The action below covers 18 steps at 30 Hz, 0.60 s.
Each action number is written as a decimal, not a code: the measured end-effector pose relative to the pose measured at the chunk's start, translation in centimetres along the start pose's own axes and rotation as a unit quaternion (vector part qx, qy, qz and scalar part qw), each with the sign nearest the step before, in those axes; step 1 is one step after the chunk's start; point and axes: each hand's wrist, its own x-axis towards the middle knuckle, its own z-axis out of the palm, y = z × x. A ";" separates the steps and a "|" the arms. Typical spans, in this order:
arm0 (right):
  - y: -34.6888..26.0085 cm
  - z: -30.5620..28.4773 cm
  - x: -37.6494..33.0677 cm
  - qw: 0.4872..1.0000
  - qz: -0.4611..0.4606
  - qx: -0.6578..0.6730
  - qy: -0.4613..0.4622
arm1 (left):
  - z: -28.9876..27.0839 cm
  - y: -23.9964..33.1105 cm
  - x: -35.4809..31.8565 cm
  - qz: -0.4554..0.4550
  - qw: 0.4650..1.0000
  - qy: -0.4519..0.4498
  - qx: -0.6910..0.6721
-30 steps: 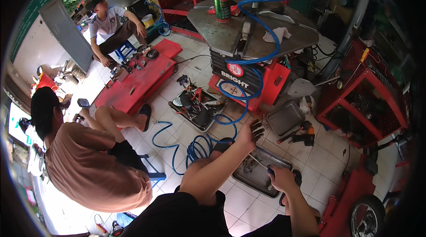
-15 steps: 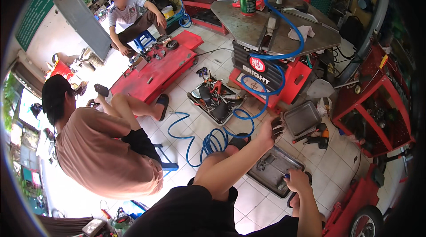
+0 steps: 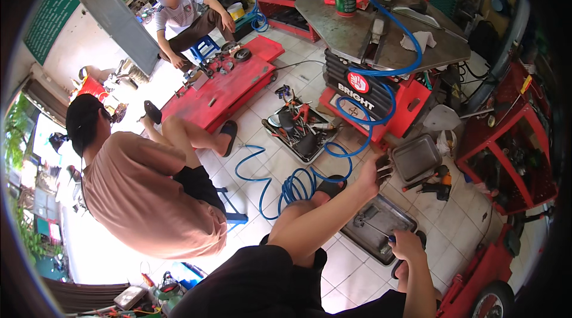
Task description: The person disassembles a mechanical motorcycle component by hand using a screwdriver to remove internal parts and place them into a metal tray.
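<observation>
**Hands at two metal trays, floor level**

Large red-and-black machine with a grey steel top (image 3: 381,50) stands behind. Coiled blue air hose (image 3: 298,184) lies on the tiled floor. Flat grey metal tray (image 3: 381,225) sits between the hands; smaller grey metal tray (image 3: 417,157) just beyond. Left hand (image 3: 376,170): fingers curled around small dark parts, kind unclear. Right hand (image 3: 405,245): fingers closed on a thin blue-handled tool (image 3: 375,230) over the flat tray. Judged mid-work; parts not yet set down.
</observation>
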 end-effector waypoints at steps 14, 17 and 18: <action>0.8 1.9 0.8 0.998 -0.044 -0.017 -0.045 | 0.0 0.1 -0.1 0.005 1.000 -0.010 -0.014; 0.8 1.8 0.8 0.997 -0.054 -0.027 -0.053 | 0.0 0.1 0.0 0.001 1.000 -0.002 -0.011; 0.8 1.8 0.8 0.997 -0.053 -0.029 -0.055 | -0.1 0.0 0.0 0.004 1.000 -0.002 -0.008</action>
